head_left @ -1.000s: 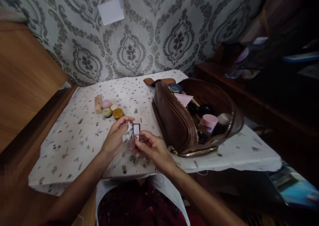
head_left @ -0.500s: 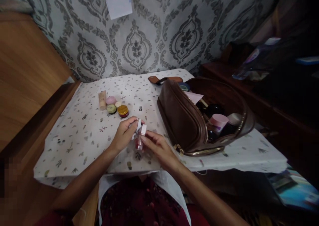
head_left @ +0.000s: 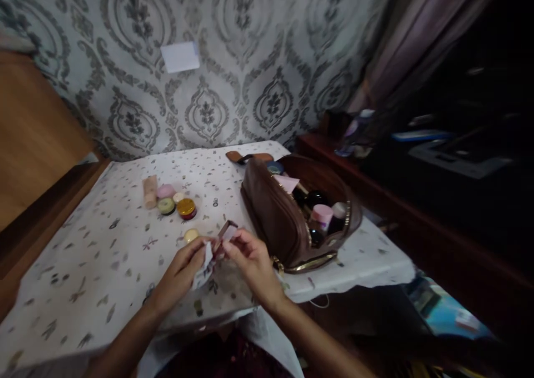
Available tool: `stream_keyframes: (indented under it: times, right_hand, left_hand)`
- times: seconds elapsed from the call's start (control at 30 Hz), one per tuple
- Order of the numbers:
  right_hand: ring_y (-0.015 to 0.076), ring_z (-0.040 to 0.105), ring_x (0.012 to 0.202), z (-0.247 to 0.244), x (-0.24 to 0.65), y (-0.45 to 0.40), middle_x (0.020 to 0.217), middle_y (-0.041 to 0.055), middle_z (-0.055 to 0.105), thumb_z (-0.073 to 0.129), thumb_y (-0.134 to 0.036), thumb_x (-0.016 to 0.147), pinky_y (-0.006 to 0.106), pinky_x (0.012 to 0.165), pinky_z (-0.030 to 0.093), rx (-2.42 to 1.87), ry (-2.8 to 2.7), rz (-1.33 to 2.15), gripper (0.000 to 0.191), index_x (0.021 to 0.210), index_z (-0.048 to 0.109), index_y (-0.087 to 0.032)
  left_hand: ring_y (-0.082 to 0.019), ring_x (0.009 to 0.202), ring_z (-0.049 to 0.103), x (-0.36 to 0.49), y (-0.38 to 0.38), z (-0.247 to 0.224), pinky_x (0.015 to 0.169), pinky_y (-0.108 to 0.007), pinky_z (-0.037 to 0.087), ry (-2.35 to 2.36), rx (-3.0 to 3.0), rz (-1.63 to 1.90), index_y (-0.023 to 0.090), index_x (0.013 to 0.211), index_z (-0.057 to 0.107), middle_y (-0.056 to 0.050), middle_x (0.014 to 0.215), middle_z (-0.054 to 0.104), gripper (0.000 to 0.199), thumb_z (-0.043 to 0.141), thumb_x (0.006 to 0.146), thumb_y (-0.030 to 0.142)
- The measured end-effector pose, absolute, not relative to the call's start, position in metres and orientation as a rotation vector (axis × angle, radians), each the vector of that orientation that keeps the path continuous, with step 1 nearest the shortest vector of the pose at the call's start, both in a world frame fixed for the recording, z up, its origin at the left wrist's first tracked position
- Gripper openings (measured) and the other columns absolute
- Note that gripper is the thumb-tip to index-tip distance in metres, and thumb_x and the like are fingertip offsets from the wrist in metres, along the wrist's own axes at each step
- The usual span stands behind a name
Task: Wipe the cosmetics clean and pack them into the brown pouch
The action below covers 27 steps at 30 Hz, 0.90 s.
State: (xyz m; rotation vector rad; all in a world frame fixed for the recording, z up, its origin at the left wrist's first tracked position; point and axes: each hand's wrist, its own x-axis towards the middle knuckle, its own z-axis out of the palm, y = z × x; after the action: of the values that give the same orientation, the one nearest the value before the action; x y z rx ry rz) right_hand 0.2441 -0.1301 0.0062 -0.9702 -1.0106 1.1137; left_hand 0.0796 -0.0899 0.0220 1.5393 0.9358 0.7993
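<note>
White crumpled cloth [head_left: 203, 268] is clamped in the left fingers [head_left: 195, 247], a small pinkish box [head_left: 227, 232] in the right fingers [head_left: 247, 239]. Small round jars [head_left: 186, 207] sit out; the brown leather bag [head_left: 273, 222] holds more.

Left fingers [head_left: 193, 248] hold white wad [head_left: 203, 271]; right fingers [head_left: 248, 241], small container [head_left: 228, 231].

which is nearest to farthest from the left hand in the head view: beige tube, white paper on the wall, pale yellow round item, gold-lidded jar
From the left hand:
1. Pale yellow round item, just beyond the fingers
2. Gold-lidded jar, farther back on the table
3. Beige tube, back and to the left
4. White paper, up on the wall
</note>
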Motion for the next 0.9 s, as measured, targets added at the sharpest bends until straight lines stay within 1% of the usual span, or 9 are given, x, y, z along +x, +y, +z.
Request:
stream_keyframes:
  times: [0.07,0.13,0.27,0.37,0.47,0.57,0.73,0.8,0.9]
  right_hand:
    - [0.0145,0.058,0.073,0.010,0.244,-0.134,0.078,0.0002,0.060,0.069,-0.056,0.083,0.027,0.071,0.049,-1.004,-1.058,1.045,0.037,0.082,0.059,-0.020]
    - [0.0148,0.060,0.076,0.012,0.244,-0.140,0.080,0.0005,0.063,0.068,-0.052,0.085,0.026,0.072,0.050,-1.042,-1.109,1.026,0.032,0.083,0.060,-0.021]
    - [0.0131,0.064,0.081,0.017,0.251,-0.154,0.090,0.0005,0.068,0.067,-0.037,0.088,0.022,0.074,0.051,-1.029,-1.211,0.918,0.020,0.101,0.063,-0.022]
    - [0.0114,0.064,0.083,0.025,0.264,-0.166,0.097,0.0009,0.068,0.066,-0.030,0.090,0.020,0.074,0.050,-1.043,-1.243,0.723,0.027,0.116,0.062,-0.023]
    - [0.0113,0.063,0.082,0.037,0.278,-0.177,0.092,0.0019,0.067,0.064,-0.027,0.092,0.020,0.072,0.050,-1.057,-1.286,0.593,0.016,0.107,0.067,-0.021]
    - [0.0113,0.062,0.077,0.046,0.290,-0.188,0.086,0.0024,0.066,0.063,-0.025,0.093,0.021,0.068,0.050,-1.055,-1.350,0.544,0.008,0.094,0.069,-0.019]
    - [0.0113,0.064,0.078,0.052,0.301,-0.200,0.091,0.0019,0.067,0.067,-0.026,0.091,0.022,0.069,0.054,-1.035,-1.480,0.508,0.017,0.108,0.067,-0.023]
    - [0.0108,0.066,0.078,0.053,0.304,-0.200,0.088,0.0011,0.068,0.065,-0.023,0.092,0.020,0.069,0.054,-1.041,-1.542,0.466,0.010,0.102,0.069,-0.024]
    - [0.0107,0.069,0.079,0.055,0.309,-0.199,0.088,0.0002,0.071,0.065,-0.022,0.091,0.017,0.070,0.056,-1.077,-1.554,0.459,0.007,0.096,0.070,-0.025]
  left_hand:
    - [-0.024,0.079,0.070,0.077,-0.094,0.016,0.069,-0.035,0.060,0.927,1.262,0.742,0.023,0.103,0.071,-0.006,0.092,0.075,0.047,0.068,0.079,0.063]
    - [-0.021,0.067,0.068,0.076,-0.096,0.012,0.061,-0.033,0.060,0.864,1.097,0.678,0.026,0.099,0.072,-0.003,0.083,0.074,0.045,0.075,0.072,0.063]
    - [-0.015,0.067,0.067,0.079,-0.093,0.015,0.065,-0.026,0.059,0.838,0.984,0.632,0.028,0.092,0.072,0.002,0.083,0.072,0.040,0.086,0.064,0.054]
    - [-0.012,0.066,0.064,0.082,-0.094,0.023,0.063,-0.022,0.056,0.782,0.984,0.577,0.028,0.087,0.072,0.003,0.081,0.070,0.037,0.088,0.063,0.052]
    - [-0.011,0.067,0.062,0.082,-0.098,0.033,0.063,-0.020,0.053,0.743,1.003,0.534,0.026,0.087,0.071,0.003,0.079,0.068,0.031,0.085,0.069,0.048]
    - [-0.012,0.068,0.062,0.082,-0.100,0.042,0.064,-0.022,0.052,0.788,1.018,0.530,0.023,0.096,0.068,0.002,0.081,0.068,0.037,0.084,0.072,0.047]
    - [-0.012,0.069,0.061,0.086,-0.095,0.048,0.064,-0.023,0.049,0.690,1.326,0.418,0.015,0.096,0.065,-0.003,0.085,0.067,0.043,0.079,0.076,0.051]
    - [-0.013,0.073,0.063,0.087,-0.093,0.049,0.067,-0.024,0.050,0.644,1.362,0.399,0.015,0.097,0.066,-0.004,0.090,0.067,0.042,0.078,0.077,0.050]
    - [-0.012,0.070,0.064,0.087,-0.091,0.050,0.065,-0.023,0.050,0.611,1.298,0.418,0.015,0.097,0.067,-0.004,0.089,0.067,0.042,0.080,0.076,0.048]
